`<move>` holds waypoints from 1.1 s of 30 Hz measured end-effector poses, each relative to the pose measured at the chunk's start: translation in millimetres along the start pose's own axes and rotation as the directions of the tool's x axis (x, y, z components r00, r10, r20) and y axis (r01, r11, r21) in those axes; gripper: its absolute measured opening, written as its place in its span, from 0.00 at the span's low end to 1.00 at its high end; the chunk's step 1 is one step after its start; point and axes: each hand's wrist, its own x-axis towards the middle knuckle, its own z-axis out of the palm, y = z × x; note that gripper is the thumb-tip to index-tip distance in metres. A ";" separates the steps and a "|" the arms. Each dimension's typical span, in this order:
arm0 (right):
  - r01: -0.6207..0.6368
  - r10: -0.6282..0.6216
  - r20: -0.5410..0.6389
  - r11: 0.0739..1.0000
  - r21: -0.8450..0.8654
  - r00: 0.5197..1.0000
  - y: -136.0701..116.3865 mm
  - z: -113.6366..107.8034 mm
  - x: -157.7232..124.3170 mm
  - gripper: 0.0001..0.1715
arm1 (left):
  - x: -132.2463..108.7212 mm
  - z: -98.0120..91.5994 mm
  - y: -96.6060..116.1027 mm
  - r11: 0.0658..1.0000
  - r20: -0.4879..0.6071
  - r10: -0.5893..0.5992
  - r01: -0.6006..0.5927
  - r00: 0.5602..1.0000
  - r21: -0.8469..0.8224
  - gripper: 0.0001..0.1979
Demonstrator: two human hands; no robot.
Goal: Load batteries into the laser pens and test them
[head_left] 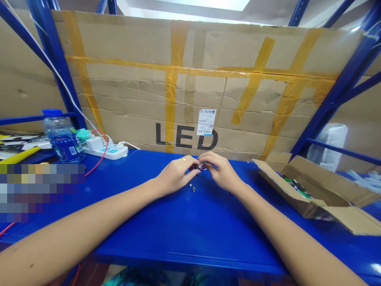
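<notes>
Over the blue table (178, 230), my left hand (178, 172) and my right hand (222, 171) meet in front of the cardboard wall. Between their fingertips is a small shiny object (201, 167) with reddish and silvery parts, too small to name. Both hands are closed on it, the fingers curled and partly hiding it. Just below, two small round metal pieces (193, 188) lie on the table by my left fingers. A bit of something red (231, 193) shows beside my right wrist, mostly hidden by it.
An open cardboard box (315, 206) with green and black items stands at right. To the left are a plastic bottle (64, 137) with a blue cap, a white power strip (111, 151) and a red cable (102, 157). A large taped cardboard sheet (133, 99) rises behind.
</notes>
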 end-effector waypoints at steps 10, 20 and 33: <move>0.068 -0.067 0.012 0.991 -0.116 0.998 -4.7 -4.6 1.1 0.17 | -2.2 -0.4 -5.5 0.977 0.044 0.097 -0.104 0.994 0.187 0.08; -0.039 0.040 -0.030 0.998 0.050 0.999 0.3 0.7 0.8 0.14 | -1.5 0.1 -5.5 0.971 -0.009 0.150 -0.145 0.989 0.190 0.07; -0.147 0.154 -0.023 0.972 0.181 0.988 4.0 6.6 -0.6 0.11 | -1.0 -0.2 -3.5 0.967 -0.043 0.189 -0.179 0.981 0.180 0.06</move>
